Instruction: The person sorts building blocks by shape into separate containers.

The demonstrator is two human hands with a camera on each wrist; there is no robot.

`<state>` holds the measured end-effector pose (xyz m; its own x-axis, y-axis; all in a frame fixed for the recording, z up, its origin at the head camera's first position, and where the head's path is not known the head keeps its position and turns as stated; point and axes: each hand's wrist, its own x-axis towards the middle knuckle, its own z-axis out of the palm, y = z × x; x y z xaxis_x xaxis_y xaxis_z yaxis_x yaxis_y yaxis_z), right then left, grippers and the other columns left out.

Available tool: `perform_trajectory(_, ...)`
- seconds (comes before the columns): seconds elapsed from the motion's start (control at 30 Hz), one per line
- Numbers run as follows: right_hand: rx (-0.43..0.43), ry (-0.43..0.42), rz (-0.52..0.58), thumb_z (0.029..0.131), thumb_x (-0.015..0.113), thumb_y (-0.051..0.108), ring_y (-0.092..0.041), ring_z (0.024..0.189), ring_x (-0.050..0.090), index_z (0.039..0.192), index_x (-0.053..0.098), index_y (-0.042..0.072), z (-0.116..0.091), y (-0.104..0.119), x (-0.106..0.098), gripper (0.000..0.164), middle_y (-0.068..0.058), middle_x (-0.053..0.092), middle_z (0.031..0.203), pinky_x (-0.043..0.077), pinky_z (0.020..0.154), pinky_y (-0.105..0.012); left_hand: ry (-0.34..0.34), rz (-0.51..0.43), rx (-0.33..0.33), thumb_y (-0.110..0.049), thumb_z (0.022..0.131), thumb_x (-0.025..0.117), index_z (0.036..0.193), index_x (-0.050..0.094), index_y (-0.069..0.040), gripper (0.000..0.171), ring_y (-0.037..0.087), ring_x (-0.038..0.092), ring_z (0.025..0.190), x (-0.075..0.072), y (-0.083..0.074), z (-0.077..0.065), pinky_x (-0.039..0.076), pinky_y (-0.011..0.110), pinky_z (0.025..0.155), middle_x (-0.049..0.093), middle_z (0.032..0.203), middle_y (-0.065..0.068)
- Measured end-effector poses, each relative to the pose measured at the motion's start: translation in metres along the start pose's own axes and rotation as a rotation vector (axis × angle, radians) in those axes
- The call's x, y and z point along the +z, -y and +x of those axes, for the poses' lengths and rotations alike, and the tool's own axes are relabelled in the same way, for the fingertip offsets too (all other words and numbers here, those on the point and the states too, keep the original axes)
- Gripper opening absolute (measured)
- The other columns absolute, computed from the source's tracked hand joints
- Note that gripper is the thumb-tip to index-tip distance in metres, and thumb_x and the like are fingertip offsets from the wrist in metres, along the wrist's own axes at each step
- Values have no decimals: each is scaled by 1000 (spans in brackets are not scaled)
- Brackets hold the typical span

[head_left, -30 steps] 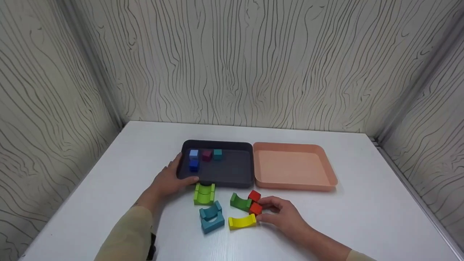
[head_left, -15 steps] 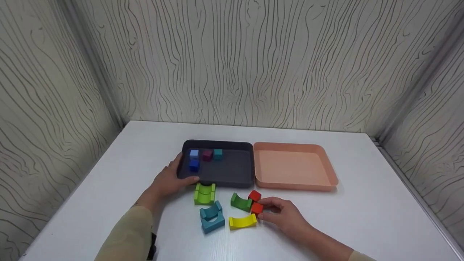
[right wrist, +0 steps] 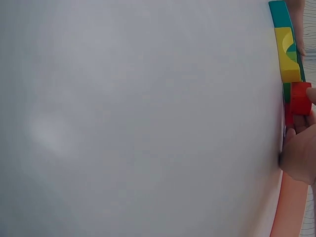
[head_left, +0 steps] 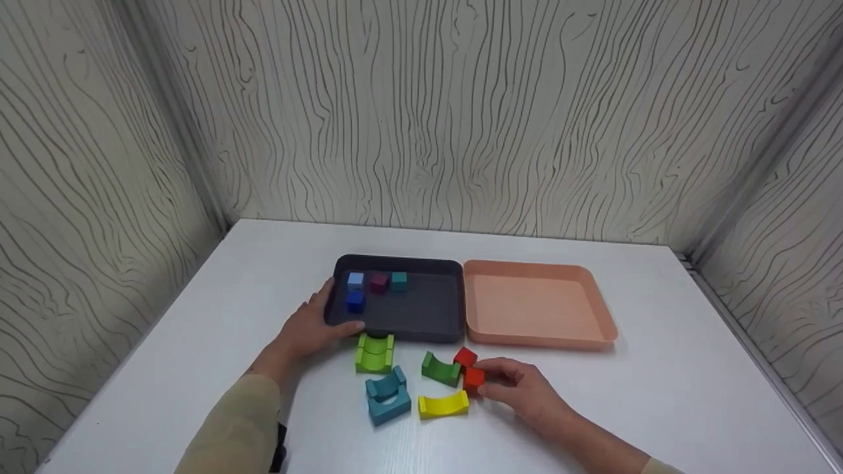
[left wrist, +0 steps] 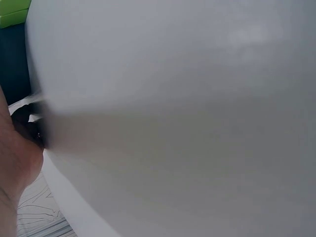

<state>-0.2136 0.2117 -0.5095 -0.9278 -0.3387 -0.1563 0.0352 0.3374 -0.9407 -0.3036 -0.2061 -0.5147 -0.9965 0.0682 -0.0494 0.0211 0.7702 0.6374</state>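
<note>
My right hand (head_left: 530, 392) pinches a red cube (head_left: 473, 381) between thumb and fingers, just in front of a second red cube (head_left: 465, 357). In the right wrist view the pinched red cube (right wrist: 300, 98) shows at the right edge, under the thumb. Left of these lie a green arch block (head_left: 440, 370) and a yellow arch block (head_left: 443, 405). My left hand (head_left: 307, 329) rests at the dark tray's (head_left: 431, 337) left front corner, its fingers along the side and its thumb on the front rim. The left wrist view is mostly blurred table.
Inside the dark tray sit a light blue cube (head_left: 355, 280), a dark blue cube (head_left: 355, 301), a maroon cube (head_left: 379, 283) and a teal cube (head_left: 399, 282). A pink tray (head_left: 540, 340) adjoins it. Lime arch blocks (head_left: 375, 355) and teal arch blocks (head_left: 389, 406) lie in front.
My right hand has drawn the nearer red cube slightly right, away from the green and yellow arch blocks. The left hand keeps its place on the tray; the head view has shifted a little.
</note>
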Motion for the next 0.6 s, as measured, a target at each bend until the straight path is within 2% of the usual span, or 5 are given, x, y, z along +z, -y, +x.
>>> perform_trajectory(0.33, 9, -1, 1, 97, 80, 21, -24, 115, 64, 138, 71, 10, 3, 3, -6, 44, -7, 71, 130, 55, 104, -39, -8, -8, -8, -78, 82, 73, 173, 10, -19, 126, 50, 24, 157, 0, -2, -2, 25, 67, 123, 24, 172, 24)
perform_trajectory(0.43, -5, 3, 5, 97, 79, 22, -24, 115, 65, 138, 71, 9, 5, 7, -9, 43, -8, 71, 130, 56, 102, -36, -12, -10, -11, -78, 82, 74, 173, 10, -19, 126, 50, 23, 157, 0, -3, -3, 25, 67, 123, 25, 172, 23)
perform_trajectory(0.6, -27, 5, 63, 98, 78, 19, -25, 113, 64, 139, 70, 8, 5, 21, -10, 43, -10, 70, 133, 57, 95, -32, -15, -13, 21, -78, 82, 74, 172, 11, -17, 126, 51, 22, 157, 0, -2, -2, 24, 67, 123, 28, 171, 23)
